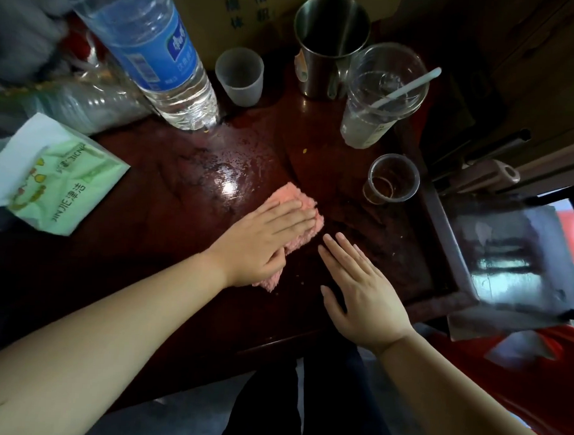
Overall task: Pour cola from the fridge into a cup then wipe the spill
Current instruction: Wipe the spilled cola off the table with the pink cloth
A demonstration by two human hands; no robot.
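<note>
A: Where are we in the task now?

B: We think we are in the last part, the wiping. Our left hand [261, 245] lies flat and open on the pink cloth [297, 217], and presses it on the worktop [167, 218]. It does not grip the cloth, the fingers are stretched over it.

A: And the right hand?

B: The right hand [358, 286] is also open, palm down, just beside the cloth. It holds nothing. We cannot tell if it touches the worktop or hovers a little over it.

A: Is the pouring done?

B: It seems so. The small clear cup [392, 181] stands to the right, apart from the cloth, and we see a little brown liquid at its bottom. We judge that this is the cola. The cola container itself we do not see here. The big bottle [155, 47] at the back has a blue label and clear liquid, so it is water, we believe.

A: What is left to wipe?

B: The worktop shines wet behind the cloth, with many small drops toward the bottle. Also between the cloth and the cup the surface looks smeared. So the spill is not all removed, we think.

A: Then the next step?

B: Probably we must push the cloth over the wet area at the back and then toward the cup, with care not to knock the cup.
</note>
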